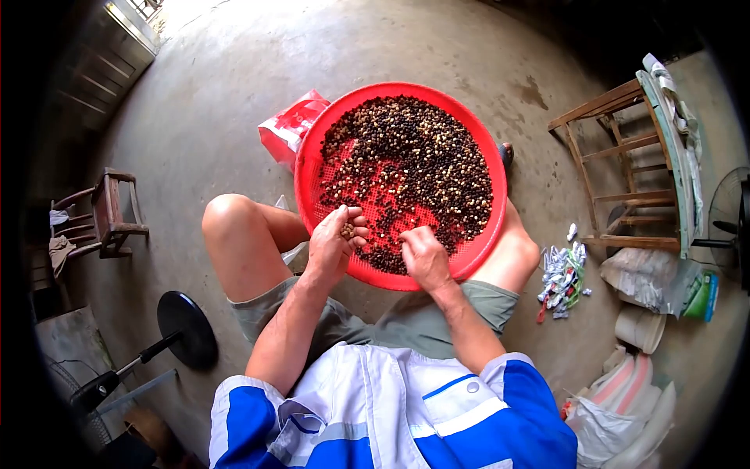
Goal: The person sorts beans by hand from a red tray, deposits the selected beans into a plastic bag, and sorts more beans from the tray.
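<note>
A round red mesh tray (310, 156) rests over my knees, covered with many small dark and pale beans (414, 148). My left hand (334, 238) is cupped at the tray's lower left, its fingers curled around several pale beans (348, 231). Over the lower middle of the tray is my right hand (426, 254), with its fingertips pinched together just above the mesh. Whatever may be between those fingertips is too small to make out. Red mesh shows through where the beans lie thinner, near both hands.
A red and white bag (289, 129) lies behind the tray's left edge. Wooden chair (113, 211) and black round fan base (187, 330) stand left. At right are a wooden frame (625, 156), a fan (730, 223), scattered wrappers (561, 277), a white bucket (641, 328) and sacks (621, 406).
</note>
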`<state>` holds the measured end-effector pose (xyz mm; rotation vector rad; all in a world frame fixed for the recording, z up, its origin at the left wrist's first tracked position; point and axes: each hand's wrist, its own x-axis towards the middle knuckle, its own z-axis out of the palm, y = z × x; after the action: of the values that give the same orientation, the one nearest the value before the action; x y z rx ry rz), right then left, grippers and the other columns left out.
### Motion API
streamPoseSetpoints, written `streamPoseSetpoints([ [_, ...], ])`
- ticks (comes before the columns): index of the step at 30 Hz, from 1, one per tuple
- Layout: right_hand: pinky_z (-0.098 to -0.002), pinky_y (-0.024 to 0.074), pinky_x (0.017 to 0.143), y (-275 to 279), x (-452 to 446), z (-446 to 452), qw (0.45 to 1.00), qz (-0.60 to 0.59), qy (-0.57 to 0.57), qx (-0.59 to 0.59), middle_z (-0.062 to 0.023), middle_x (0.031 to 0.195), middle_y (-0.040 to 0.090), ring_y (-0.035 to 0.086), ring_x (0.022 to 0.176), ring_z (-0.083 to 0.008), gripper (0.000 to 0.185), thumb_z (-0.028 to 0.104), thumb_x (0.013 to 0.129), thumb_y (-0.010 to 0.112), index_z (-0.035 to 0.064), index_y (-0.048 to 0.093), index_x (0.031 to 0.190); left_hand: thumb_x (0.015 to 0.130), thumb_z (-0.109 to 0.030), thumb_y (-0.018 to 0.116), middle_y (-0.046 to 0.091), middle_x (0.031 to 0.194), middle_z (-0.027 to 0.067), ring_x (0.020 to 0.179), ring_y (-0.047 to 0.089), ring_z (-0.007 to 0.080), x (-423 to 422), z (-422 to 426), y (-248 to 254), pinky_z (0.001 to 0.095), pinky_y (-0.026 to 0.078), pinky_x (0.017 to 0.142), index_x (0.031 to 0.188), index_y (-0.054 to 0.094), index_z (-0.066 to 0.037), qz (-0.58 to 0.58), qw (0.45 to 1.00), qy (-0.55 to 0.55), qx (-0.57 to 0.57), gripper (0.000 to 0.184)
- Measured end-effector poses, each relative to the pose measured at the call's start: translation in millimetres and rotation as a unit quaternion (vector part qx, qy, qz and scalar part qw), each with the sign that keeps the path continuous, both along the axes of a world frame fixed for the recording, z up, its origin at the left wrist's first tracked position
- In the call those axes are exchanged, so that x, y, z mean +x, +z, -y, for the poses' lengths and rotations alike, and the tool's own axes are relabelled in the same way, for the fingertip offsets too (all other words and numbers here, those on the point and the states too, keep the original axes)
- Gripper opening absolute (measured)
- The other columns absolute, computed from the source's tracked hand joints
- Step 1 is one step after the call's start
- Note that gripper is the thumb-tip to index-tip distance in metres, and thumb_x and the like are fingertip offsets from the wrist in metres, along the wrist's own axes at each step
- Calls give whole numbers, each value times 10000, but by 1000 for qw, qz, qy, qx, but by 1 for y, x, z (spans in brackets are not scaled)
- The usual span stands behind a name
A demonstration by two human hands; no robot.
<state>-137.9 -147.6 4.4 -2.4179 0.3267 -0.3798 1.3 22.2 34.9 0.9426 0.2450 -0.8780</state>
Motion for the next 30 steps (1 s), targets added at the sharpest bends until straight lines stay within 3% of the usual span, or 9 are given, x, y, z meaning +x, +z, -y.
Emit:
streamPoseSetpoints([
  [6,-432,568,721,-17,23,39,996,-35,-77,-11,-158,958,650,671,828,-333,111,120,916,633,39,674,979,1070,-274,486,649,943,74,762,650,155,-6,5,-12,284,562,640,1114,596,-6,-2,1000,-15,17,293],
  [15,-418,586,702,-26,49,35,988,-97,-89,-81,-132,919,628,664,822,-299,118,141,902,636,34,601,867,1072,-273,468,646,943,80,762,654,169,-10,11,-28,309,577,654,1138,589,-3,0,997,-36,74,303],
  [24,-477,542,682,-27,25,53,997,1,-72,-17,-193,896,591,638,780,-368,104,100,942,566,-3,552,934,1071,-280,471,643,941,68,763,650,161,-9,10,-26,300,572,658,1141,589,-10,2,996,-42,73,303],
  [25,-473,542,700,-24,21,53,993,-23,-110,32,-183,881,598,638,797,-362,85,88,920,594,11,560,930,1071,-281,471,643,941,67,763,650,159,-10,10,-27,298,571,658,1140,590,-11,2,997,-42,71,302],
  [30,-445,553,712,-15,19,44,998,-4,-63,20,-156,908,611,645,808,-345,67,80,879,652,41,633,931,1073,-279,468,645,939,64,758,647,153,-11,12,-25,289,565,653,1134,594,-14,3,996,-43,77,300],
])
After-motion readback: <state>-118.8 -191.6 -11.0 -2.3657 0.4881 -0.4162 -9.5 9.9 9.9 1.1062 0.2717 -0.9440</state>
